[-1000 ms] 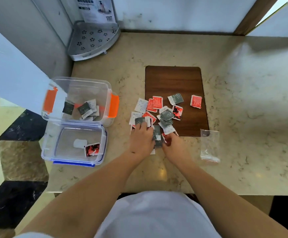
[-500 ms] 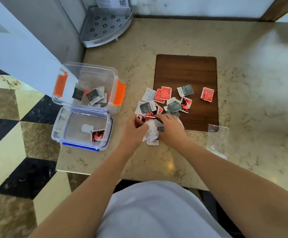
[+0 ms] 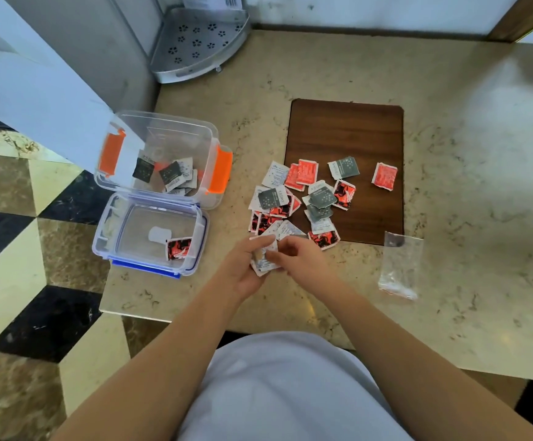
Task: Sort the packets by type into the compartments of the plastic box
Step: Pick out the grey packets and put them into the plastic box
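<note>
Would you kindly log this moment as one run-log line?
left hand: holds white packets | right hand: fingers on them | box: grey packets inside | pile: unsorted

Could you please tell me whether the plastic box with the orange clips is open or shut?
Open. The plastic box has no lid on; its packets lie exposed, and the blue-edged lid lies beside it.
</note>
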